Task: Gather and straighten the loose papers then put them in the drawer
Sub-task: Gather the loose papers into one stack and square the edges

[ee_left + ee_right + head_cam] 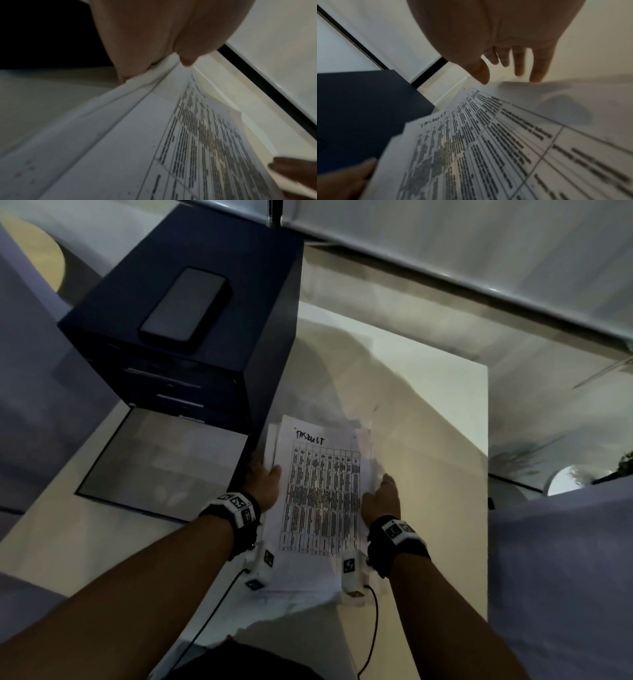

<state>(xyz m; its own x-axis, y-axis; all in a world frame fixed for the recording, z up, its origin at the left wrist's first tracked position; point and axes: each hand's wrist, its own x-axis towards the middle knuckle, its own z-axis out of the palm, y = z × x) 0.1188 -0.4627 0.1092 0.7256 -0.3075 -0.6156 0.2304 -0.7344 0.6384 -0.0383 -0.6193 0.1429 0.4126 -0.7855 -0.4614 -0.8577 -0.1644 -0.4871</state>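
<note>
A stack of white papers lies on the white table; its top sheet carries a printed table and a handwritten heading. My left hand holds the stack's left edge. In the left wrist view its thumb lies on top of the papers and the fingers sit under the raised edge. My right hand rests against the right edge, and its straight, spread fingers touch the papers. Left of the stack, the bottom drawer of a dark blue cabinet is pulled out.
A black phone lies on top of the cabinet. The cabinet's side stands right beside the papers. Black cables hang from both wrist cameras near the table's front edge. A window blind runs behind the table.
</note>
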